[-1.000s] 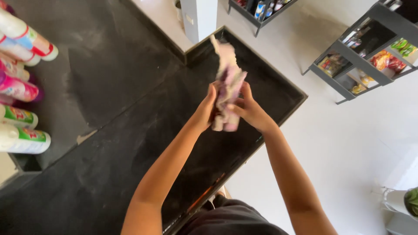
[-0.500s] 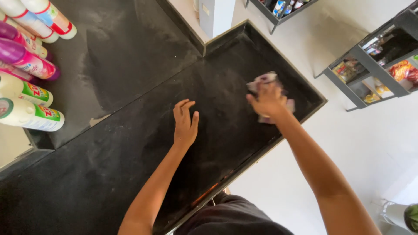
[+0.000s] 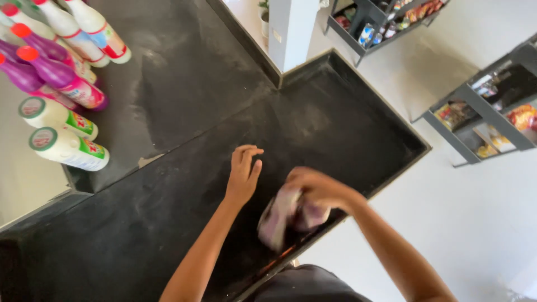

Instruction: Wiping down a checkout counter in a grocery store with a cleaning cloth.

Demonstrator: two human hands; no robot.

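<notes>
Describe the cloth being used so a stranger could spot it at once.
Start at the black L-shaped counter. Near its front edge, the right hand grips a crumpled cloth. It is the only soft, pinkish-purple thing on the bare surface; the hard plastic bottles stand far off at the left.

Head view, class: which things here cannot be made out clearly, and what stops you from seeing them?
- Cloth: blurred by motion in the head view, pattern unreadable, partly covered by the right hand.
- Bottles: the upper ones are cut off by the top-left edge.
- Shelf goods: too small to identify.
- Counter under the left hand: hidden by the palm.
</notes>
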